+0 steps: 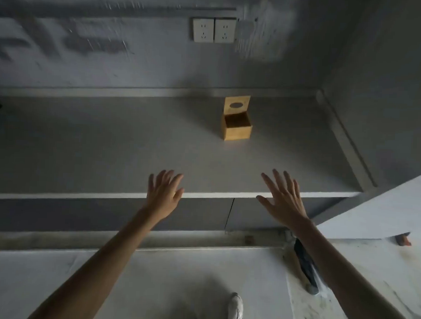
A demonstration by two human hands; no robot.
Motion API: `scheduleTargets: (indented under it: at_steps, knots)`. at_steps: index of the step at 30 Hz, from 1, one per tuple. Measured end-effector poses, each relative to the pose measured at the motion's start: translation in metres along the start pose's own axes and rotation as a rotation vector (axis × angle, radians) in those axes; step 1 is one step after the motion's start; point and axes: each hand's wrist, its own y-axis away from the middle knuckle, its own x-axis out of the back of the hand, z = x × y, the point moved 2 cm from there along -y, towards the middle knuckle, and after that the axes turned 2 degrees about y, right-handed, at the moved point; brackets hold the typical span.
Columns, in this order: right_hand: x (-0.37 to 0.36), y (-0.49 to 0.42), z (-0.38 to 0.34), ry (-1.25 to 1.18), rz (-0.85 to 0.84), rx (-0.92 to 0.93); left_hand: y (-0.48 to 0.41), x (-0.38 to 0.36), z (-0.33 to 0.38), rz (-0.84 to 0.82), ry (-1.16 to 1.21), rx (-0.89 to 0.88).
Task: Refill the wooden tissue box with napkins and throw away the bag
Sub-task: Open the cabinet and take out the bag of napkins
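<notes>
Wooden tissue box (237, 127) stands far back on the grey counter (109, 151), lid raised and interior apparently empty, while we hold our left hand (164, 196) and right hand (284, 200) spread, empty, over the near edge; refilling and bag disposal remain, we judge.

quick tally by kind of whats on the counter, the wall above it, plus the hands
Open wooden tissue box with hinged lid up, on the grey counter: 1
White wall sockets: 2
Bare hands, left hand and right hand, both open and empty: 2
Total: 5
</notes>
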Motion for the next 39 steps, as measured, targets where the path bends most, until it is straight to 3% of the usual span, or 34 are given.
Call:
scheduleTargets:
  at_steps: [6,8,10,15,19,24,29,33,36,37,39]
  knots:
    - [-0.089,-0.064,-0.003,0.008,0.001,-0.013,-0.032,-0.097,-0.008,-0.113,-0.065,0.005]
    - [-0.134,-0.081,0.001,0.005,0.080,-0.028,-0.035,-0.147,-0.021,-0.096,-0.061,0.010]
    - [-0.171,-0.094,0.008,0.006,0.290,-0.054,-0.039,-0.184,-0.029,0.022,-0.072,0.003]
    - [-0.220,-0.109,0.018,-0.032,1.034,0.046,-0.045,-0.229,-0.038,0.584,-0.167,-0.093]
    - [-0.234,-0.115,0.018,-0.032,1.318,0.082,-0.050,-0.245,-0.039,0.778,-0.155,-0.104]
    - [-0.241,-0.113,0.018,-0.067,1.363,0.021,-0.052,-0.254,-0.043,0.908,-0.172,-0.086]
    - [-0.238,-0.109,0.015,-0.079,1.301,-0.033,-0.048,-0.251,-0.041,0.879,-0.115,-0.096]
    - [-0.238,-0.108,0.017,-0.053,1.327,0.028,-0.010,-0.276,-0.032,1.055,0.031,-0.191]
    - [-0.239,-0.111,0.017,-0.064,1.404,0.021,0.011,-0.323,-0.002,0.873,-0.022,-0.595]
    - [-0.241,-0.110,0.017,-0.061,1.410,0.020,0.007,-0.333,0.004,0.760,-0.026,-0.626]
    - [-0.241,-0.111,0.018,-0.050,1.404,0.020,-0.012,-0.340,0.013,0.635,0.047,-0.473]
